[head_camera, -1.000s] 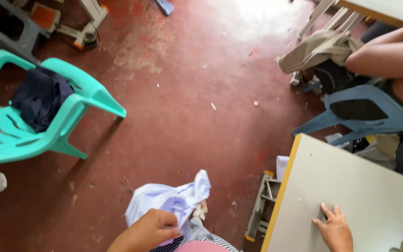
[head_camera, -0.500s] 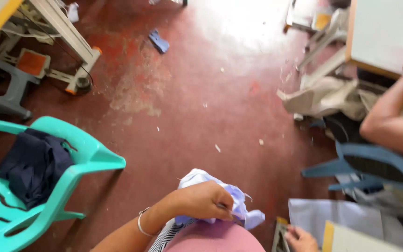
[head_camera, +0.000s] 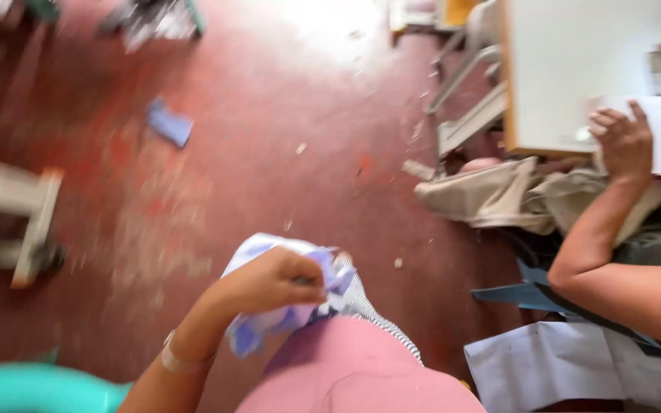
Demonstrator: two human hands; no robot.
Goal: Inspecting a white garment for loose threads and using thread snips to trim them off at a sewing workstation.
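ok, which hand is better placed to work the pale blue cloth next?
Left. The left hand has its fingers closed round the pale blue cloth, close to the body. The right hand is out of view; the hand on the white table looks like another person's.

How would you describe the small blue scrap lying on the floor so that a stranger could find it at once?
Start with the red floor. Look to its upper left, past the pale bench leg at the left edge. There lies the blue scrap, flat and alone; unlike the pale lilac cloth bunched in the left hand, nothing touches it.
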